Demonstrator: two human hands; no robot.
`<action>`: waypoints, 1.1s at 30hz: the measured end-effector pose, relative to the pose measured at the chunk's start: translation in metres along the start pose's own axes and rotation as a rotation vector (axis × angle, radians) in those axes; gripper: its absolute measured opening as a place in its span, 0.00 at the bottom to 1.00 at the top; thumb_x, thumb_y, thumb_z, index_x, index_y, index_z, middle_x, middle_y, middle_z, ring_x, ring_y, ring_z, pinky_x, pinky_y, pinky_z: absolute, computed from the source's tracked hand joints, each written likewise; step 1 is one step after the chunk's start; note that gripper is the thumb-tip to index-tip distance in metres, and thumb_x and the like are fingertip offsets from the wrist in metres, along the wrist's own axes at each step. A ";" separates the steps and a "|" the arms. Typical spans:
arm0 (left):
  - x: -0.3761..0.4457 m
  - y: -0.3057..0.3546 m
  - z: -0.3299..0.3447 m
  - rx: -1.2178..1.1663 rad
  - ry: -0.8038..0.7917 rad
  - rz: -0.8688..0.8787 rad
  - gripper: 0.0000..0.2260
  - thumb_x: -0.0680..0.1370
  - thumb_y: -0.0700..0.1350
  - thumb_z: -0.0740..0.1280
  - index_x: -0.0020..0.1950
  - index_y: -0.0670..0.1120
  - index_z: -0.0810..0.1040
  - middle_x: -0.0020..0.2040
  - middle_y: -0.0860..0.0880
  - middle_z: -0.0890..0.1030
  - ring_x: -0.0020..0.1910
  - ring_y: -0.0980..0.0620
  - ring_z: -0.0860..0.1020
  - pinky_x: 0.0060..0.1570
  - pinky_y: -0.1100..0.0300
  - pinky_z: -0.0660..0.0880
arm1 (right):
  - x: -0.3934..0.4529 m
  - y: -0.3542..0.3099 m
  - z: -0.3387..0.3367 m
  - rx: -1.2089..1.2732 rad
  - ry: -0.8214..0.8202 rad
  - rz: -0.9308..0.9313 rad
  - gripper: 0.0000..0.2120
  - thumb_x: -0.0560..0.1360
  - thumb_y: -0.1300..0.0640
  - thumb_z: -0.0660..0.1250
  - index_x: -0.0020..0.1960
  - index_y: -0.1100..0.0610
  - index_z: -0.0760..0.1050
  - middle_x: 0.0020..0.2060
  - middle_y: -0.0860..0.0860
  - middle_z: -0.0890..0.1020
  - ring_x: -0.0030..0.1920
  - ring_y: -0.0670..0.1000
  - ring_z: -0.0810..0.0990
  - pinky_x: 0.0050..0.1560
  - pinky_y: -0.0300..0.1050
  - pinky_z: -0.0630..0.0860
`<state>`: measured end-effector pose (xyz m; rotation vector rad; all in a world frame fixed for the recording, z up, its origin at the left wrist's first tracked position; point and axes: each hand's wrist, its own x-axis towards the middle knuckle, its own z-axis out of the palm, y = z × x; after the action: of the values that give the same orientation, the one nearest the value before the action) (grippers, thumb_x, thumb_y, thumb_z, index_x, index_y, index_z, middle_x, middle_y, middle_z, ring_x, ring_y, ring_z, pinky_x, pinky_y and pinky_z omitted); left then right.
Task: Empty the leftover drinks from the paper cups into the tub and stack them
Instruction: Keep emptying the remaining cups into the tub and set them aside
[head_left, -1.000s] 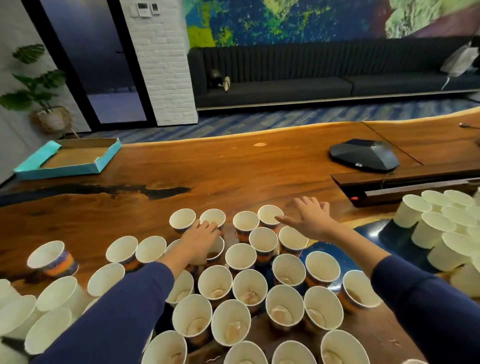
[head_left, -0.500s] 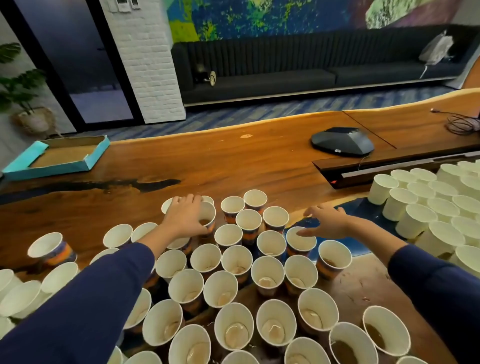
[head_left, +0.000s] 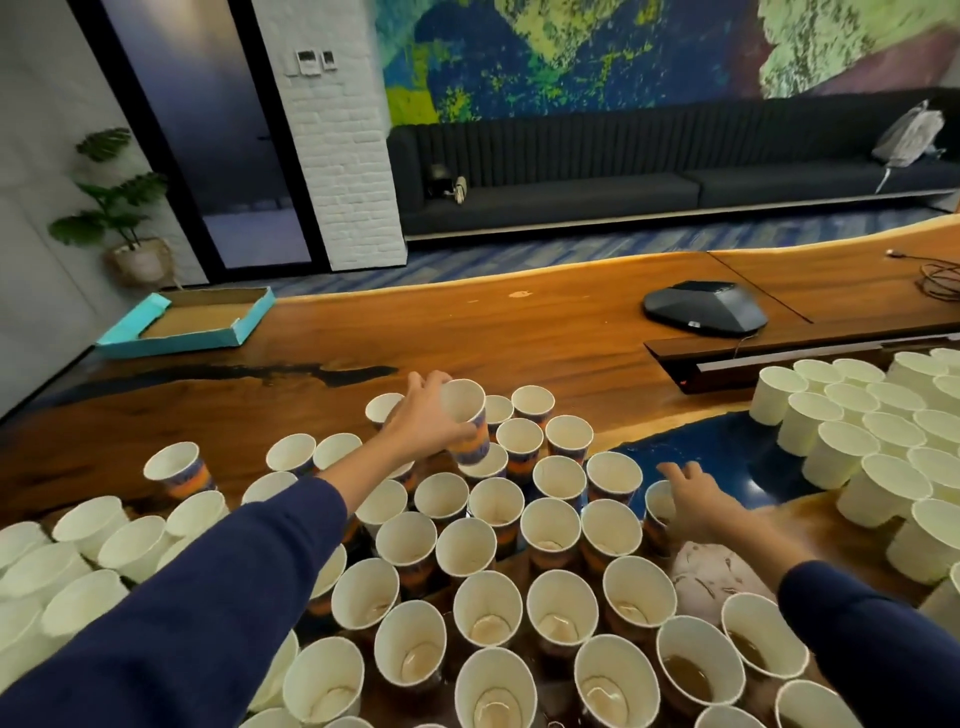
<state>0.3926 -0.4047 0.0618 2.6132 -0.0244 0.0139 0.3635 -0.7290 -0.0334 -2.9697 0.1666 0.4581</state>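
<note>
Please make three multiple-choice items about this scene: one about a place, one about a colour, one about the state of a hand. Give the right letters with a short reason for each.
1. Where does the shallow turquoise cardboard tray lie?
A. at the far left of the wooden table
B. on the dark sofa
C. among the cups

2. What colour are the sleeves on both arms?
A. red
B. navy blue
C. white

3. What is the left hand doing?
A. lying flat on the table
B. gripping a printed paper cup raised above the others
C. holding a cloth

Answers:
1 A, the tray sits at the table's far left edge.
2 B, both forearms are in navy blue.
3 B, its fingers are curled round the lifted cup.
</note>
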 end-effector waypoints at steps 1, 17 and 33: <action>-0.003 0.001 -0.001 -0.016 -0.001 0.000 0.33 0.70 0.54 0.75 0.69 0.50 0.63 0.64 0.47 0.65 0.56 0.49 0.71 0.50 0.58 0.73 | -0.001 0.001 -0.001 -0.019 0.029 -0.008 0.43 0.71 0.49 0.73 0.76 0.53 0.52 0.72 0.56 0.60 0.71 0.56 0.63 0.67 0.51 0.68; -0.033 -0.012 -0.015 -0.041 0.008 -0.076 0.33 0.71 0.52 0.75 0.70 0.50 0.62 0.66 0.45 0.63 0.61 0.46 0.71 0.50 0.58 0.73 | -0.013 -0.016 0.012 0.110 0.068 0.145 0.38 0.74 0.47 0.70 0.75 0.57 0.53 0.72 0.60 0.58 0.68 0.60 0.67 0.62 0.51 0.72; -0.065 -0.030 -0.067 -0.348 0.072 -0.082 0.32 0.72 0.52 0.74 0.69 0.46 0.63 0.65 0.46 0.70 0.57 0.52 0.71 0.49 0.60 0.76 | -0.059 -0.101 -0.099 0.463 0.293 -0.105 0.37 0.72 0.47 0.72 0.72 0.62 0.59 0.69 0.62 0.61 0.62 0.60 0.71 0.59 0.52 0.75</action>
<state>0.3283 -0.3443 0.1035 2.2620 0.0969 0.0688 0.3493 -0.6384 0.0900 -2.5534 0.1242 -0.0337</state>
